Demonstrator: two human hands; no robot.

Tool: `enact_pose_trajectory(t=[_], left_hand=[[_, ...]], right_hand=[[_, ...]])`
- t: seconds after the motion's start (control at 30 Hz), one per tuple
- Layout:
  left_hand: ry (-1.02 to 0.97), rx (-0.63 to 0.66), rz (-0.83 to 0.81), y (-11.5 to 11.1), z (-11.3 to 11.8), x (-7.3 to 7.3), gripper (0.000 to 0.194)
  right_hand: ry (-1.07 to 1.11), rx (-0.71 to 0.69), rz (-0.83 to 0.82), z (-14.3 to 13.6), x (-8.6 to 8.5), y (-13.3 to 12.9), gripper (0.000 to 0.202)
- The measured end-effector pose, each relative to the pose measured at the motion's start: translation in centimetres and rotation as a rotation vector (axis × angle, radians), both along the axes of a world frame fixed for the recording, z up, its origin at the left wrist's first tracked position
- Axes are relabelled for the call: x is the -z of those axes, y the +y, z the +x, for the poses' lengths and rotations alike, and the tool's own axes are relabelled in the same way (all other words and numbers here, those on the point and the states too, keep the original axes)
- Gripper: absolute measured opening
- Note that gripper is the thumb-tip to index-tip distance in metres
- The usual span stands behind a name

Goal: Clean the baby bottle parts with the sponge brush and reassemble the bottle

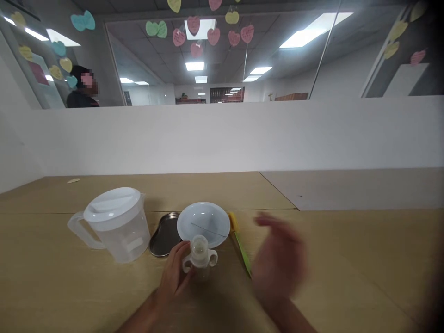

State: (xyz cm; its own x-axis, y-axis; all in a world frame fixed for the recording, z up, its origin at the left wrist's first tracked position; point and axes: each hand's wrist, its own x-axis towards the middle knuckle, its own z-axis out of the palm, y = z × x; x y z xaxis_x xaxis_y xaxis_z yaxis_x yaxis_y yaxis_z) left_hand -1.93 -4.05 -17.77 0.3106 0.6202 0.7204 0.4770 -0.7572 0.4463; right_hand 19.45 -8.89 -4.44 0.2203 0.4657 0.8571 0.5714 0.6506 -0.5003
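My left hand (174,274) is closed around the left handle and side of a clear baby bottle (201,272) with two handles. The bottle stands upright, and no teat shows on its top. Blurred by motion, my right hand (279,259) is in the air to the right of a brush (243,252) with a yellow head and a green handle. Its fingers are too smeared to read. Just behind the bottle is a white bowl (189,217) with a thin, straight rod (208,230) in it.
To the left stands a translucent lidded pitcher (120,231), its handle facing left. A metal kidney-shaped tray (164,235) lies between pitcher and bowl. At the far left of the table is a small flat pale piece (73,181). Behind rises a white wall (222,138) with windows; a person (82,88) is beyond.
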Motion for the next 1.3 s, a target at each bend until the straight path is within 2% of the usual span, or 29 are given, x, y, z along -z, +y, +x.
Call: enact_pose_trajectory(t=[0.07, 0.13, 0.27, 0.37, 0.47, 0.57, 0.87, 1.03, 1.2, 1.3], left_hand=[[0.012, 0.005, 0.004, 0.1, 0.0, 0.2, 0.052], [-0.003, 0.015, -0.020, 0.2, 0.1, 0.5, 0.055], [-0.075, 0.042, -0.142, 0.2, 0.8, 1.5, 0.061], [-0.128, 0.088, -0.213, 0.2, 1.4, 1.4, 0.051], [-0.175, 0.136, -0.299, 0.1, 1.8, 0.6, 0.042], [-0.193, 0.176, -0.311, 0.0, 1.8, 0.0, 0.042], [-0.240, 0.191, -0.373, 0.0, 1.8, 0.4, 0.044], [-0.219, 0.164, -0.345, 0.1, 1.8, 0.3, 0.043], [-0.205, 0.133, -0.240, 0.4, 1.4, 0.6, 0.046], [-0.192, 0.113, -0.242, 0.5, 1.3, 0.7, 0.046]], right_hand=[[-0.088, -0.088, -0.046, -1.4, 1.2, 1.0, 0.030], [-0.223, -0.183, -0.150, -2.8, 3.1, 2.0, 0.034], [-0.251, -0.213, -0.240, -4.6, 7.4, 3.4, 0.041], [-0.200, -0.195, -0.256, -4.5, 8.9, 3.9, 0.044], [-0.183, -0.186, -0.271, -4.1, 8.9, 4.0, 0.043], [-0.182, -0.171, -0.287, -4.0, 8.5, 4.1, 0.039], [-0.242, -0.121, -0.238, -4.1, 7.9, 4.3, 0.036], [-0.241, -0.140, -0.231, -4.0, 7.7, 4.4, 0.037], [-0.267, -0.165, -0.227, -4.0, 7.1, 4.7, 0.031], [-0.280, -0.175, -0.190, -4.2, 6.7, 4.9, 0.028]])
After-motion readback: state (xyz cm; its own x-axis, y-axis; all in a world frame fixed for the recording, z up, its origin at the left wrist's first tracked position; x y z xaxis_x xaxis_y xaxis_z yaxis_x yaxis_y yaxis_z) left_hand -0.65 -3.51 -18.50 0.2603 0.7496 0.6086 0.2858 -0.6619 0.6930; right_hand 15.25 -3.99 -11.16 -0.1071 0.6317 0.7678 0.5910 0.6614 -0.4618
